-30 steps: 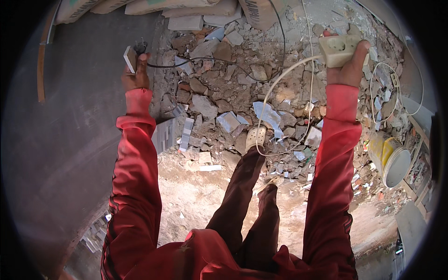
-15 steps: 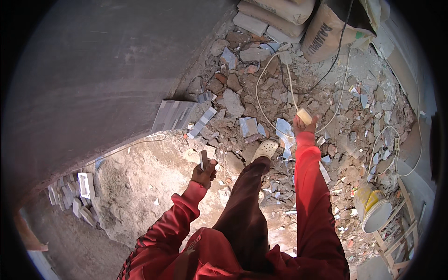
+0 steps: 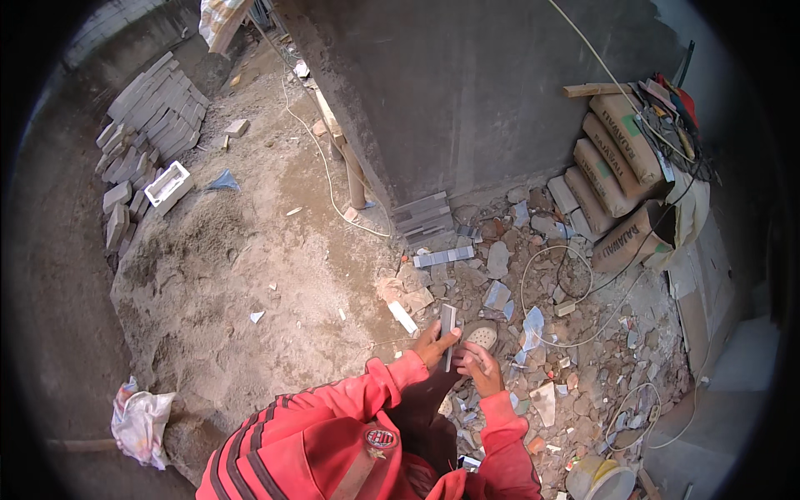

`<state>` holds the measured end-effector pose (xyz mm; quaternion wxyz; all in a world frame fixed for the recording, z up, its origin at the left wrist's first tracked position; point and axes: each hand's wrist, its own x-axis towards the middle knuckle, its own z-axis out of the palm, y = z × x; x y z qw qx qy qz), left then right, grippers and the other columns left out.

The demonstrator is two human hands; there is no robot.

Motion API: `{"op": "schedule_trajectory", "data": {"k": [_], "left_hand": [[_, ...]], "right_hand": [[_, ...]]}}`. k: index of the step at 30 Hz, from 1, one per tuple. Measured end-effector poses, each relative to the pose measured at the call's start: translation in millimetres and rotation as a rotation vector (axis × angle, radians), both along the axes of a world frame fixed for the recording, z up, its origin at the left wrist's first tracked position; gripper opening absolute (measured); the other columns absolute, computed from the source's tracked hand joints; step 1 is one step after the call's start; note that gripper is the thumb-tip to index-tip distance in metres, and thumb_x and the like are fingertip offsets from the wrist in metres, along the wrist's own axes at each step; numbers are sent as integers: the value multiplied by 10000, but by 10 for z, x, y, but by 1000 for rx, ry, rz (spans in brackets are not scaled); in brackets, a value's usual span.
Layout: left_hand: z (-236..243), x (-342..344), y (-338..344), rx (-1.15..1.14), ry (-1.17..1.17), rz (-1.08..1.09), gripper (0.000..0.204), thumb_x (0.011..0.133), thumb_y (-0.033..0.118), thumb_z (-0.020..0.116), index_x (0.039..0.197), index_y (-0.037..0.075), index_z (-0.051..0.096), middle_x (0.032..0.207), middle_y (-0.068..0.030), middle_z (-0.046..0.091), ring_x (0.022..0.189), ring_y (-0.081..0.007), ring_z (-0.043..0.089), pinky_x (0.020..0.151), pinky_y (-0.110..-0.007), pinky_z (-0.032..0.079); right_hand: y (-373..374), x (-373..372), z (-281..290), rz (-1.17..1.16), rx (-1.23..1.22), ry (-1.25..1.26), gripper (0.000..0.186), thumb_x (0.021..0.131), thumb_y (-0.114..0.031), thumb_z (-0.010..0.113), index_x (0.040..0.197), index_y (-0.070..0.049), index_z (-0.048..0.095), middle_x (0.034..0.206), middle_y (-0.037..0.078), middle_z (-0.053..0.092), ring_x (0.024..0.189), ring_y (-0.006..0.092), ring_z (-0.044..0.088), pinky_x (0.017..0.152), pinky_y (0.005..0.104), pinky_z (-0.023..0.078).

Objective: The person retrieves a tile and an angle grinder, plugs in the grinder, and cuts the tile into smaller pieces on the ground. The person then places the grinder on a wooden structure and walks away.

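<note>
My left hand [image 3: 432, 345] is closed on a narrow grey strip of tile [image 3: 448, 318], held upright in front of my body. Close beside its lower end is my right hand [image 3: 483, 372], fingers bent and apart, with nothing visible in it; whether the fingertips touch the strip I cannot tell. Beyond my hands, my clog [image 3: 481, 335] stands on the rubble. A pale extension socket [image 3: 565, 307] lies on the debris with its cord looping round it. A longer striped tile strip [image 3: 443, 257] lies by a grey striped tile panel [image 3: 423, 218] at the wall's foot.
Broken masonry [image 3: 498, 260] covers the ground ahead and right. Cement bags [image 3: 612, 179] are stacked by the dark wall [image 3: 467, 100]. A sand heap [image 3: 192, 250] and stacked grey blocks [image 3: 162, 108] are on the left. A bucket [image 3: 602, 481] stands at lower right.
My right hand has let go of the extension socket, now on the rubble, and has come in beside my left hand. The view has swung left, showing the sand and block stack.
</note>
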<state>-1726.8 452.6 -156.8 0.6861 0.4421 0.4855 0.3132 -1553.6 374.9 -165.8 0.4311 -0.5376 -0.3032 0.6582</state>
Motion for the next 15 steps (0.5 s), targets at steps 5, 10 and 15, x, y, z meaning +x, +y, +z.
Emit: {"op": "schedule_trajectory", "data": {"k": [5, 10, 15], "left_hand": [[602, -2278, -395, 224, 228, 88, 535, 927, 488, 635, 1108, -15, 617, 1070, -179, 598, 974, -255, 586, 865, -384, 462], [1161, -4907, -108, 174, 22, 167, 533, 953, 474, 610, 1225, 16, 596, 1157, -187, 580, 1118, -250, 543, 980, -368, 418], [1167, -7802, 730, 503, 203, 214, 529, 972, 420, 602, 1310, 14, 560, 1292, -174, 562, 1237, -285, 518, 1066, -391, 379]], "right_hand": [[-329, -2617, 935, 200, 175, -231, 350, 971, -145, 569, 1262, 49, 566, 1110, 124, 669, 960, 173, 639, 837, 309, 517], [330, -5059, 1274, 417, 166, -159, 427, 991, -242, 597, 1334, 2, 521, 1078, 59, 642, 960, 108, 594, 823, 299, 497], [1754, -7618, 1462, 773, 255, -96, 467, 979, -304, 635, 1346, -39, 524, 1089, 29, 629, 993, 106, 581, 860, 297, 479]]}}
